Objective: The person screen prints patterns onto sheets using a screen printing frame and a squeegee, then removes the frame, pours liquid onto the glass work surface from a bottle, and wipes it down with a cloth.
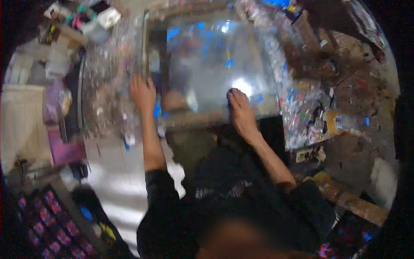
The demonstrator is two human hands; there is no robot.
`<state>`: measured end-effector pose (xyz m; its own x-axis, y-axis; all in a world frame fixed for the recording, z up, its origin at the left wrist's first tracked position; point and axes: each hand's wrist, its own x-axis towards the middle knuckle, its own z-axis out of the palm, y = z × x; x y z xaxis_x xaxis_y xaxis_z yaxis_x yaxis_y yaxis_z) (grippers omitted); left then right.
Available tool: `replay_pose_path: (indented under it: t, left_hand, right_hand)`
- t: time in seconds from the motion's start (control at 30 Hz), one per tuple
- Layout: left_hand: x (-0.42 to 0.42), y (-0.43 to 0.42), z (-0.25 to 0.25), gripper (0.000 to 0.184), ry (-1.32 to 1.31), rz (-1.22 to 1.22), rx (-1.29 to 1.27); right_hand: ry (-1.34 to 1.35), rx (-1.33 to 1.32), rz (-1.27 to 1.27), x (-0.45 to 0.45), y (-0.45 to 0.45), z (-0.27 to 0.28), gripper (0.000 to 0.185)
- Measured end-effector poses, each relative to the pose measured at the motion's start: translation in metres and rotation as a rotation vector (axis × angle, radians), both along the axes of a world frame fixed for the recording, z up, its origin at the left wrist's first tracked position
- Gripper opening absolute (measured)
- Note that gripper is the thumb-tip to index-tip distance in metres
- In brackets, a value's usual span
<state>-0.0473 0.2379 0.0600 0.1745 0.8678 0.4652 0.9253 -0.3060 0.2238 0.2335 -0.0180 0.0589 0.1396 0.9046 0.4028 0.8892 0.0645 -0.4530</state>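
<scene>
A glass-like pane (202, 73) with smeared blue patches and bright reflections lies in front of me, bordered by a worn frame (202, 119). My left hand (143, 93) rests at the left side of this frame, its fingers stretched forward and a little apart. At the pane's near right part, my right hand (242, 114) reaches down with its fingers bent together. Something dark shows at those fingertips, too blurred to name. Blue specks (228, 62) lie near the middle of the pane.
A paint-spattered tabletop (112, 82) surrounds the pane. On the right lies a clear plastic bottle (349, 122) with a blue cap. Assorted clutter (92, 21) sits at the far left. A pink box-like item (64, 146) stands left. Dark printed pieces (51, 220) are at the lower left.
</scene>
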Motion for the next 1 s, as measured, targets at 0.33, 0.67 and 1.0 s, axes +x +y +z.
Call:
replay_pose_path:
  t: [0.33,0.67,1.0]
  left_hand:
    - [-0.011,0.001,-0.008,0.044,-0.039,-0.005,0.044]
    - [0.000,-0.001,0.025,0.045,-0.052,0.010,-0.187]
    - [0.001,0.002,0.003,0.043,-0.049,-0.001,0.015]
  right_hand:
    - [-0.012,-0.037,-0.251,0.085,0.132,0.020,0.035]
    - [0.494,-0.040,-0.325,0.100,0.154,0.066,0.032]
    - [0.276,-0.105,0.034,0.099,0.155,0.013,0.032]
